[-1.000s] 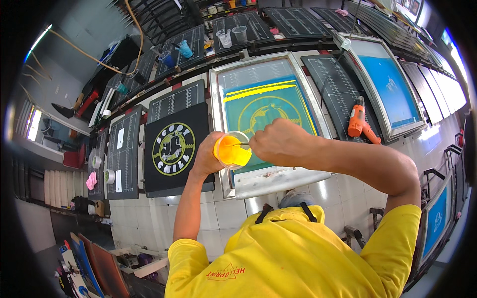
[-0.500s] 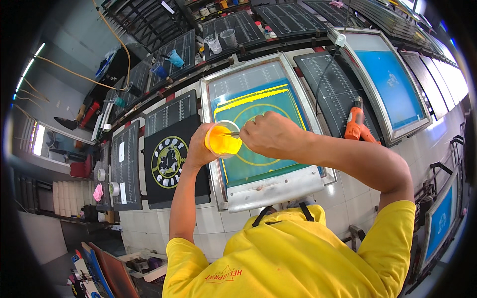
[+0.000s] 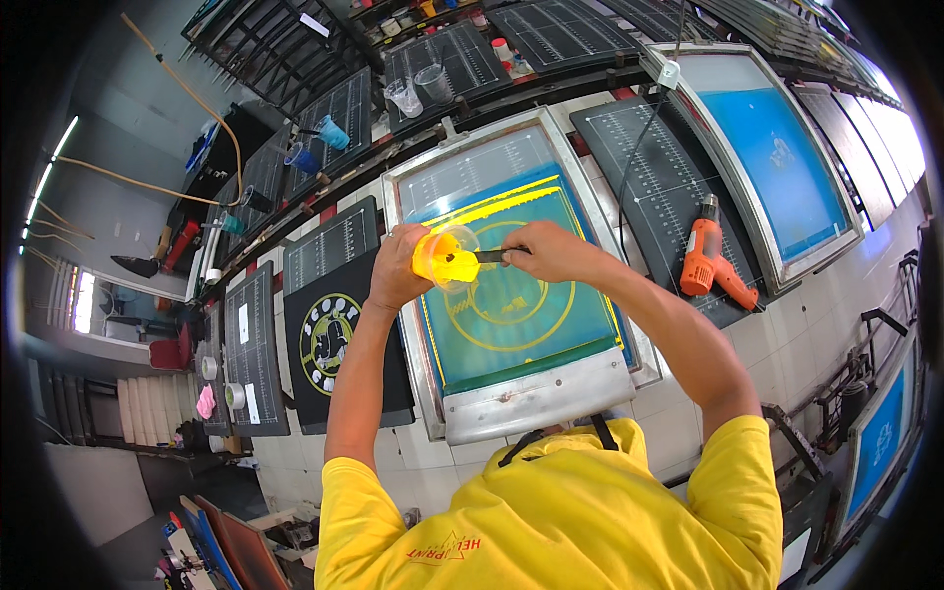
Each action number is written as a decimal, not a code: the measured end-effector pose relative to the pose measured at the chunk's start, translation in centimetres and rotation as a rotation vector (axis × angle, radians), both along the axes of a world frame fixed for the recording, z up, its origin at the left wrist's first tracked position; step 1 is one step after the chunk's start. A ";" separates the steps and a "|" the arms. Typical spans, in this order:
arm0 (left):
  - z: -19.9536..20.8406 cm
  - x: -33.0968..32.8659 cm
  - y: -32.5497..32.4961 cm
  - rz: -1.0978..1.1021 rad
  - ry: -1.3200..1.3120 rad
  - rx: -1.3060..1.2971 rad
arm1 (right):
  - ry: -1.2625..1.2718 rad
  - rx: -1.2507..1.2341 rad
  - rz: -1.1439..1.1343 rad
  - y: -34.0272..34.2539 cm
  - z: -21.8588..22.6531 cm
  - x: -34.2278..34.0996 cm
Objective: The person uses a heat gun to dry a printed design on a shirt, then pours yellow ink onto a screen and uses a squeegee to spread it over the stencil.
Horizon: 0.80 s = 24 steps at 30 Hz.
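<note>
My left hand [image 3: 396, 268] is closed round a clear plastic cup [image 3: 462, 239] of bright yellow ink, tipped toward the right. My right hand [image 3: 549, 252] grips a dark-handled spatula [image 3: 492, 256], whose ink-coated end lies at the cup's mouth; its exact shape is hidden by the ink. Both hands are above a screen printing frame [image 3: 401, 195] with blue-green mesh and a round stencil design. A streak of yellow ink [image 3: 501, 202] runs across the far part of the mesh. Along the near edge of the frame is a wide metal clamp [image 3: 536, 398].
To the left, a black printed cloth [image 3: 344, 388] covers a platen. An orange heat gun [image 3: 704, 258] lies on the right-hand platen, beside another blue screen [image 3: 777, 157]. Cups of blue ink [image 3: 332, 134] stand on the far row. A cable [image 3: 623, 187] hangs at the right.
The cup has tipped further to the right. My right hand has drawn back rightward from it, so more of the spatula handle shows. The whole view has shifted slightly.
</note>
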<state>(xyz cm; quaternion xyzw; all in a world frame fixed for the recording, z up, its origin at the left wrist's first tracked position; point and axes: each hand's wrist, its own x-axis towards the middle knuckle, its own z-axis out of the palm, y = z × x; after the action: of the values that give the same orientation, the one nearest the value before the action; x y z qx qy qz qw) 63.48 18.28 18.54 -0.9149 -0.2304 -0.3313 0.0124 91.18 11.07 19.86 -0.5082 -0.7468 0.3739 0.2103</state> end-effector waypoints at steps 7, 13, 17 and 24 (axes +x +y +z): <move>-0.7 2.2 3.0 0.030 0.072 0.029 | 0.361 -0.328 -0.071 2.4 -4.9 1.3; -2.4 2.6 5.2 0.103 0.152 -0.073 | 0.665 -0.689 -0.062 4.7 -7.6 2.3; -3.7 1.1 6.1 0.246 0.204 -0.124 | 0.665 -0.712 -0.065 6.2 -9.4 2.1; -4.5 -2.1 6.0 0.456 0.257 -0.199 | 0.533 -0.582 -0.093 8.0 -10.3 1.3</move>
<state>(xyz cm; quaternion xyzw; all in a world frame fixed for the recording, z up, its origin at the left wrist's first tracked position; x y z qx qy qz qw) 61.34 24.27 14.05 -0.8707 -0.4582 -0.1770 0.0260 92.52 19.09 9.58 -0.4652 -0.5051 0.6786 0.2608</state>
